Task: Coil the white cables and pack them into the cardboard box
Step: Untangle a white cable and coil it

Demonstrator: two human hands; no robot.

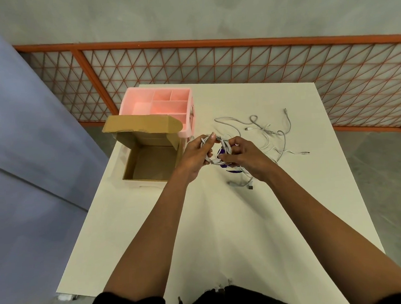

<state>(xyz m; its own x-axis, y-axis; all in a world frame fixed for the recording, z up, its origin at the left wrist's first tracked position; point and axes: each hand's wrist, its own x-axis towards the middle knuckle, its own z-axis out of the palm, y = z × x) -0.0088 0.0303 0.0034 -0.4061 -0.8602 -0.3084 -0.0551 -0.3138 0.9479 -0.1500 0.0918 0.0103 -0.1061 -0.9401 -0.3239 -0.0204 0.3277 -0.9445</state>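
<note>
A coiled white cable (225, 145) is held above the white table (223, 221) between both hands. My left hand (196, 155) grips the coil's left side, fingers curled round the loops. My right hand (248, 159) pinches the right side of the same coil. One loose end with a dark plug (250, 186) trails onto the table below my right hand. More loose white cables (270, 132) lie tangled on the table behind and to the right. The open cardboard box (128, 172) stands at the left, lid flap up, nothing visible inside.
A pink plastic organiser (134, 98) with several compartments stands behind the box. Something purple (231, 171) lies under the coil, mostly hidden. The table's left edge runs close to the box. An orange mesh fence (236, 61) runs behind the table.
</note>
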